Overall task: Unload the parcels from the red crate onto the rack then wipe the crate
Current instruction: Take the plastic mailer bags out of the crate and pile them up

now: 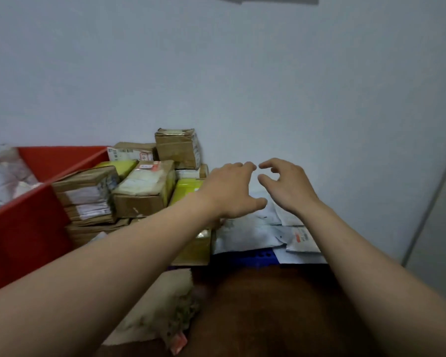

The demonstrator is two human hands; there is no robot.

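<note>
The red crate [23,228] stands at the left, with white soft parcels [3,173] showing inside it. Next to it lies a pile of taped cardboard boxes [142,191], one small box [177,148] on top and yellow-taped ones [186,188] among them. White mailer bags [252,233] lie flat on the blue rack surface [242,257] to the right of the boxes. My left hand [232,191] and my right hand [286,184] hover side by side above the mailer bags, fingers loosely curved, holding nothing.
A pale wall rises directly behind the pile. A grey panel edge [433,197] runs down at the right. Below the rack are a crumpled whitish bag [160,310] and a brown surface [268,318].
</note>
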